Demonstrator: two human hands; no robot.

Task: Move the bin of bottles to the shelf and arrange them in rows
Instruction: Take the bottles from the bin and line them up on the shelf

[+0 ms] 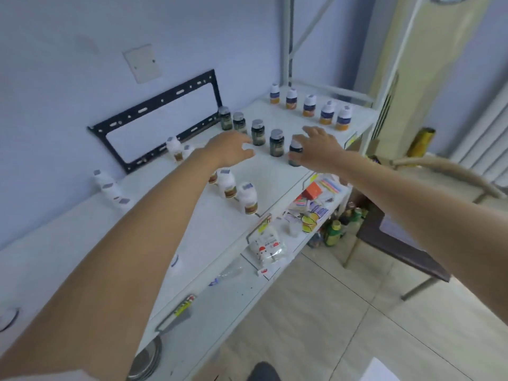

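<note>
On the white shelf [275, 171], the right hand [320, 149] grips the nearest dark bottle [295, 152] while the left hand [229, 148] hovers, fingers relaxed, just left.

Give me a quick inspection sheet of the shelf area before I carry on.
Surface: white top shelf, bare in front.
Job's things: five blue-and-orange bottles in a far row; five dark bottles in a diagonal row; white bottles in looser groups.
Clutter: lower shelf holds colourful packets and a white bag.
Grippers: left hand open above the shelf; right hand at the nearest dark bottle, grip unclear.
Cables: nothing seen.
Surroundings: black bracket against wall; tiled floor.
</note>
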